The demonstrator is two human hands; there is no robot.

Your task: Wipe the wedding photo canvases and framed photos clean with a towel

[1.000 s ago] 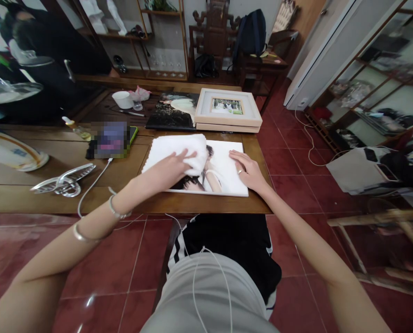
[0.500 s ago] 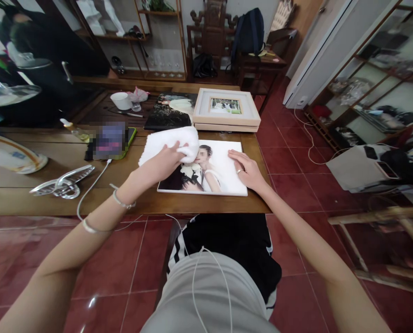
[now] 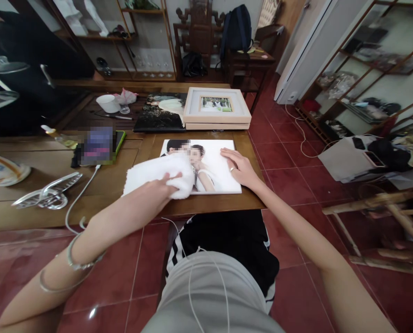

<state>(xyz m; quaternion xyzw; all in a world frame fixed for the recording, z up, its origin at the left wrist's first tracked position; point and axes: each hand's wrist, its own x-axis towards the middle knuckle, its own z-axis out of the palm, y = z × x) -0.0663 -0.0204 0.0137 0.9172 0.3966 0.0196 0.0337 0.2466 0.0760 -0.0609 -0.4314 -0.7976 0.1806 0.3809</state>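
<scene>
The left hand (image 3: 157,192), fingers half curled, grips a white cloth (image 3: 149,175) on the photo panel (image 3: 206,179), mid-frame; the right hand (image 3: 243,169) lies flat, fingers outstretched, on the panel's right side. Red tiles (image 3: 119,273) show below the wooden counter (image 3: 223,202); I can't read the blurred phone (image 3: 97,145) at left.

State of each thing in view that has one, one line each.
Photo print, flat, face up, partly covered.
White cloth, bunched, over part of the print.
Left hand, on the cloth.
Right hand, resting on the print.
Framed picture, lying face up.
Phone, white cable plugged in.
Dropper bottle, top on.
Silver clip, open or shut unclear.
</scene>
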